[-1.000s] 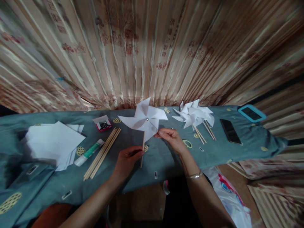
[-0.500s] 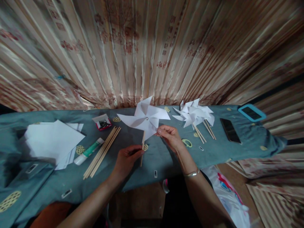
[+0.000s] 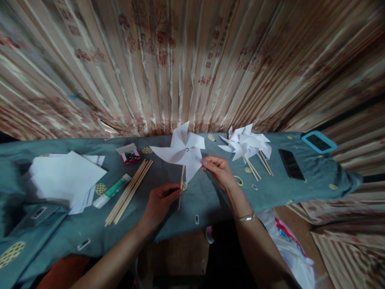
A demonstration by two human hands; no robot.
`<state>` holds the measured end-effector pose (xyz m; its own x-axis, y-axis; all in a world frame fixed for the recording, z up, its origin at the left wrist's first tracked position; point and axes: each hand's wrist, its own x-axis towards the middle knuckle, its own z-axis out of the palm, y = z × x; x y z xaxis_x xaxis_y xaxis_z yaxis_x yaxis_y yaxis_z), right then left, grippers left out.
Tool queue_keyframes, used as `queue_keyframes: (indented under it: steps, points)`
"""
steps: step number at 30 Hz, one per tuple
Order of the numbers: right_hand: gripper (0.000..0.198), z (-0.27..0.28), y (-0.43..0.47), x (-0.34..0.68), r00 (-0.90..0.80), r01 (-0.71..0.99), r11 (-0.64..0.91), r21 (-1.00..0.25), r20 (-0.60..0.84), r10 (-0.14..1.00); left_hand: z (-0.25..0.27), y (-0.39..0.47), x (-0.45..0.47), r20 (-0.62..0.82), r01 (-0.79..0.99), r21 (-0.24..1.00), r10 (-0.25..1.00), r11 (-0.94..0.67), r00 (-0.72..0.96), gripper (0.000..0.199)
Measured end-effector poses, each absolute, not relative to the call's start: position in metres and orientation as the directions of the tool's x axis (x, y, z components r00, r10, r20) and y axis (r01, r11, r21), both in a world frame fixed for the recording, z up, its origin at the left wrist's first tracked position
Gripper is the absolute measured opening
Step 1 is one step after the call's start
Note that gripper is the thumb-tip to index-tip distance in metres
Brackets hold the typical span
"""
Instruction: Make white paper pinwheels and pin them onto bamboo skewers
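Observation:
A white paper pinwheel point(image 3: 187, 145) stands upright in front of me, a small round pin at its centre. My left hand point(image 3: 164, 199) is closed around its thin wooden stick point(image 3: 182, 176), pinching it between thumb and fingers below the blades. At the right, my right hand point(image 3: 218, 169) pinches the edge of a lower blade between thumb and fingertips. Left of my left hand lies a bundle of wooden sticks point(image 3: 129, 192). Beside the bundle are a glue stick point(image 3: 112, 191) and an open small box point(image 3: 130, 154) with dark bits inside.
White paper sheets point(image 3: 66, 176) are piled at the left. Finished-looking pinwheels point(image 3: 245, 142) lie at the back right, near a dark phone point(image 3: 291, 164) and a blue-framed tablet point(image 3: 319, 142). A patterned curtain point(image 3: 180, 64) hangs behind the cloth-covered table point(image 3: 222, 210).
The pinwheel's blades have turned slightly, and the lower blade hangs more downward. My right hand has shifted a little to the right; my left hand keeps its hold on the stick.

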<state>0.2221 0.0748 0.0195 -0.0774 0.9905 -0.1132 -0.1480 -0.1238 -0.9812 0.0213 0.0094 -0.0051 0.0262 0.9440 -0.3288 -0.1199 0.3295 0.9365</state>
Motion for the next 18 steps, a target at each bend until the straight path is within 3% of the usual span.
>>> queue_keyframes:
  steps: [15, 18]
  points:
    - [0.030, 0.012, 0.061, 0.215, -0.323, -0.012, -0.134, -0.991, -0.123, 0.938, -0.004, 0.010, 0.021, -0.309, -0.108, 0.945, 0.951, 0.310, 0.021, 0.019]
    - [0.032, 0.016, 0.065, 0.223, -0.292, -0.032, -0.120, -0.992, -0.105, 0.951, -0.005, 0.011, 0.020, -0.313, -0.107, 0.944, 0.950, 0.313, 0.011, 0.020]
